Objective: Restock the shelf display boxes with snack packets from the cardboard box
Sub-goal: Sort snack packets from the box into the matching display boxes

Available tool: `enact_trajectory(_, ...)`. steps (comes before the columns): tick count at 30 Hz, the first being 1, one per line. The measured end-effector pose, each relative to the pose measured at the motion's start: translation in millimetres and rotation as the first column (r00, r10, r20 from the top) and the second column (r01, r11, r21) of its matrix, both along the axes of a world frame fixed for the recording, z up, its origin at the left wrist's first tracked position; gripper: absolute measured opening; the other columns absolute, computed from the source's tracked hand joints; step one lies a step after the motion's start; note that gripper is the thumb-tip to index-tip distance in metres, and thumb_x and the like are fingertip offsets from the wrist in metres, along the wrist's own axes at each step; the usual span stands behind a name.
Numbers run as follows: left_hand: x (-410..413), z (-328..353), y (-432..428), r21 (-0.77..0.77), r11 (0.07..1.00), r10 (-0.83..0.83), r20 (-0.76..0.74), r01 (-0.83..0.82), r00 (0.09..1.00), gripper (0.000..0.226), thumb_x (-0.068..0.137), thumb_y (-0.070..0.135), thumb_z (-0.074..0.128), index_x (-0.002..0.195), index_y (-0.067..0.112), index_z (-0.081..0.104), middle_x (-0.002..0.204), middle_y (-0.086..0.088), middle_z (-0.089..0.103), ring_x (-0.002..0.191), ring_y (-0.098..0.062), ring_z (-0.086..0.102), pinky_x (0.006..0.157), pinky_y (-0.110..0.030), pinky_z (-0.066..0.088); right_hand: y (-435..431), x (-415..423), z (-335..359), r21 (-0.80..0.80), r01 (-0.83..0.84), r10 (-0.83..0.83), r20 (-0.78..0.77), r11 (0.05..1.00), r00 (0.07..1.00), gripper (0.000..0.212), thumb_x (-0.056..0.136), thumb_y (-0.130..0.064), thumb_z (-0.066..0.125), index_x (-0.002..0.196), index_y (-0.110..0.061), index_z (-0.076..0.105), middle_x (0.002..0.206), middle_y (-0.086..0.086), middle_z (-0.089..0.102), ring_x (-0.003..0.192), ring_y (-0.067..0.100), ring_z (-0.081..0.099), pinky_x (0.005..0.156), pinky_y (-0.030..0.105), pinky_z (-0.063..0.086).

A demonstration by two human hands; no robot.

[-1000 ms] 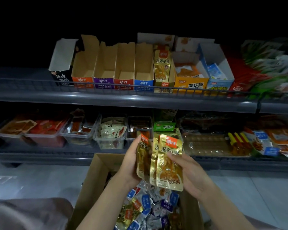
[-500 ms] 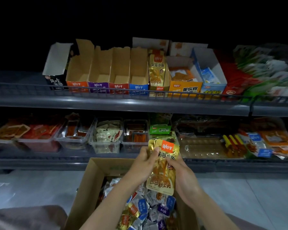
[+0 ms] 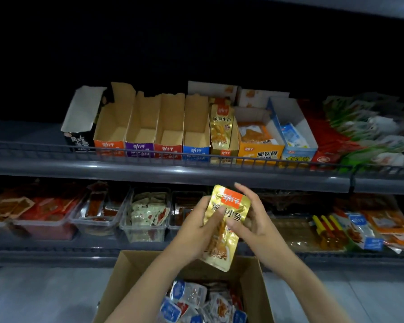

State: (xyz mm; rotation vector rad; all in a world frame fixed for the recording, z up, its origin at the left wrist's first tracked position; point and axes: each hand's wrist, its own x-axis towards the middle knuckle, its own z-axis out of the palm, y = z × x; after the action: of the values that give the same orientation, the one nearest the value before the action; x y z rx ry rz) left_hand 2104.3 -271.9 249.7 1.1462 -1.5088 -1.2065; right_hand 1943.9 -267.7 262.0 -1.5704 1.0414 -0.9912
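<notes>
A stack of gold snack packets (image 3: 229, 206) with an orange label is held upright between both hands, above the open cardboard box (image 3: 131, 271). My left hand (image 3: 196, 229) grips the stack from the left, thumb across its front. My right hand (image 3: 257, 222) holds its right edge, fingers raised along the side. The cardboard box holds several small blue, red and silver packets (image 3: 196, 301). On the upper shelf stands a row of display boxes (image 3: 149, 127): orange, purple, red and blue ones look empty, and the gold one (image 3: 223, 136) holds gold packets.
A wire rail (image 3: 196, 157) runs along the upper shelf's front edge. Right of the gold box sit an orange box (image 3: 258, 155) and a blue box (image 3: 294, 127) with packets. The lower shelf carries clear plastic tubs (image 3: 147, 217) of snacks. Grey floor lies either side of the cardboard box.
The separate gold packets have been gathered into one stack. Both hands have lifted it from just above the cardboard box toward the shelves.
</notes>
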Motion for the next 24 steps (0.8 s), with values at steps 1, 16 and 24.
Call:
enact_trajectory(1,5.2,6.7,-7.9,-0.041,0.999,0.005,0.039,-0.004,0.999,0.028,0.089,0.049,0.044,0.114,0.038,0.050,0.109,0.006,0.064,0.093,-0.002,0.063,0.080,-0.021,0.050,-10.1,0.0,9.4,0.005,-0.034,0.034,0.002,0.999,0.999,0.066,0.082,-0.024,0.067,0.134,-0.051,0.036,0.126,-0.013,0.056,0.114,0.010,0.060,0.094,0.035,0.053)
enact_trajectory(16,32.0,117.1,-160.6,-0.353,0.936,0.050,0.108,-0.009,0.993,0.038,0.087,0.030,0.065,0.121,0.021,0.052,0.108,0.005,0.064,0.099,-0.008,0.063,0.084,-0.024,0.055,-175.3,-0.1,125.6,-0.254,-0.057,0.013,-0.174,0.966,0.985,0.070,0.077,0.000,0.074,0.129,-0.034,0.043,0.119,-0.005,0.060,0.099,0.001,0.066,0.073,0.015,0.053)
enact_trajectory(24,28.5,131.4,-245.7,-0.439,0.897,0.136,0.148,-0.058,0.980,0.031,0.081,0.024,0.074,0.107,0.016,0.059,0.092,0.010,0.065,0.086,-0.003,0.064,0.070,-0.008,0.051,-257.8,-3.1,140.3,-0.434,-0.058,-0.137,-0.405,0.899,0.904,0.067,0.080,-0.010,0.075,0.134,-0.030,0.040,0.118,-0.006,0.060,0.110,0.008,0.060,0.092,0.030,0.054)
